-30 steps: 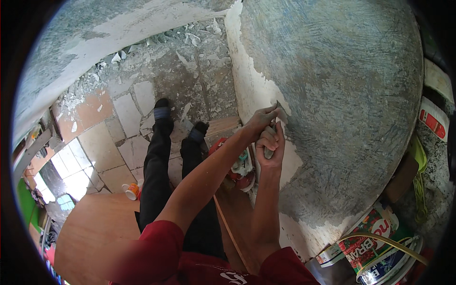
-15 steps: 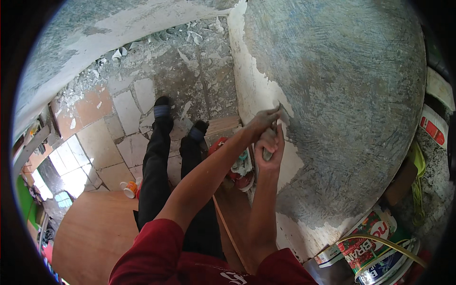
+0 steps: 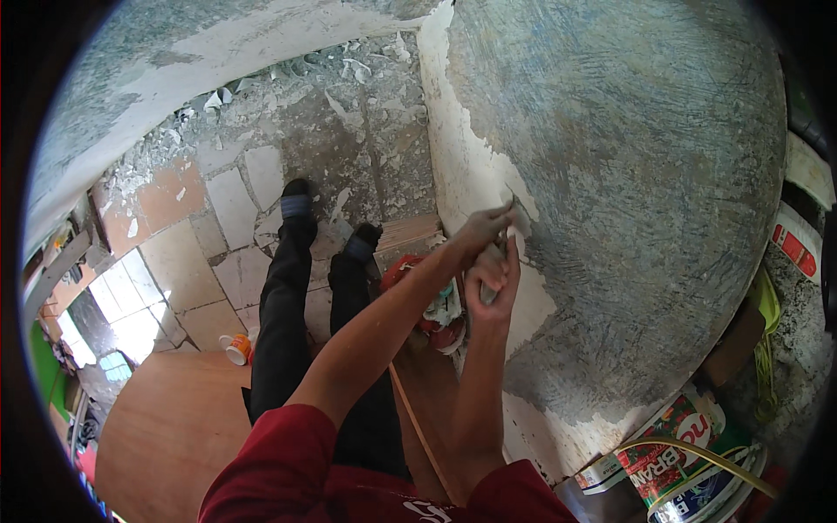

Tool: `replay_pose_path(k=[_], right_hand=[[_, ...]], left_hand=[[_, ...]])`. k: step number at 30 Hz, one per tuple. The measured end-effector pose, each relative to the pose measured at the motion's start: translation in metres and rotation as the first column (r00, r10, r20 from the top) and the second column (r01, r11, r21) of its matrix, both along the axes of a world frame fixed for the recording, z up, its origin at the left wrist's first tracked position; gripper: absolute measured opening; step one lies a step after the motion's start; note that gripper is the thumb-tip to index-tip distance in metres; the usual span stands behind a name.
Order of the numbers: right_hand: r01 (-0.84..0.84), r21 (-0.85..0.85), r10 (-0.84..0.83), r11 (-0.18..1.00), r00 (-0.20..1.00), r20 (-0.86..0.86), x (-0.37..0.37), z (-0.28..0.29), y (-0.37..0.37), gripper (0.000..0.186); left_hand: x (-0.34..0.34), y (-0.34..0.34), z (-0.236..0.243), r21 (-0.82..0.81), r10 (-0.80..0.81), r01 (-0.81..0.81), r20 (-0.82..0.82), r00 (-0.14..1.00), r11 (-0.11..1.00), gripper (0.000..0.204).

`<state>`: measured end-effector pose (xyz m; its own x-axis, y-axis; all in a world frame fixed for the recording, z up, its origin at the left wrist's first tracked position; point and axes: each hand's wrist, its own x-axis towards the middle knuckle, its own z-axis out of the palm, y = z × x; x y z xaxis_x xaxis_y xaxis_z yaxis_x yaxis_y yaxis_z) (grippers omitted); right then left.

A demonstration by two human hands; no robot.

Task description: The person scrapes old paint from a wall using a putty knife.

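Observation:
Both hands are at the wall on my right, on a scraper [image 3: 490,293] whose blade is pressed at the ragged edge between the white paint layer [image 3: 475,157] and the bare grey-blue wall [image 3: 628,174]. My right hand [image 3: 497,275] is wrapped round the handle, which shows a little below the fingers. My left hand [image 3: 484,228] is closed over the front of the tool near the blade, its fingertips close to the paint edge. The blade itself is mostly hidden by the fingers.
Paint flakes [image 3: 357,68] litter the tiled floor [image 3: 192,253]. A wooden board [image 3: 174,427] lies left of my legs, with a white and orange cup [image 3: 236,349] by its edge. A red object [image 3: 399,270] sits below my left forearm. Paint buckets [image 3: 689,453] stand at lower right.
Both hands have shifted very slightly with the scraper, still on the same stretch of paint edge. The view has moved a little; my grip looks the same.

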<state>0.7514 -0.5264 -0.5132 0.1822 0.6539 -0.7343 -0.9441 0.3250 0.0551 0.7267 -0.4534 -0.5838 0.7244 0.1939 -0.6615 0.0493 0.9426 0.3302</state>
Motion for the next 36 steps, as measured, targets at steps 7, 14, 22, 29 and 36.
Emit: replay_pose_path(k=[7,14,22,29,36], right_hand=[[-0.012,0.005,0.012,1.000,1.000,0.012,0.010,-0.009,0.010,0.030],[-0.031,0.011,0.031,0.999,0.999,0.034,0.003,-0.009,0.002,0.029],[-0.133,-0.049,0.140,0.990,0.973,0.184,-0.003,0.066,-0.049,0.019],[-0.211,-0.016,0.210,0.977,0.963,0.167,-0.003,0.059,-0.032,0.014],[-0.153,-0.168,0.188,0.974,0.958,0.217,-0.009,0.069,-0.046,0.017]], left_hand=[[0.008,0.008,-0.007,0.031,0.051,-0.050,-0.034,0.998,0.998,0.050],[-0.003,0.007,0.003,0.037,0.019,-0.018,-0.026,0.999,0.999,0.049],[-0.003,-0.053,0.066,0.351,0.029,-0.024,-0.010,1.000,0.936,0.055],[-0.007,-0.028,0.065,0.310,0.028,-0.045,0.059,0.998,0.950,0.058],[-0.013,-0.026,0.082,0.178,-0.092,0.080,0.063,0.994,0.981,0.056]])
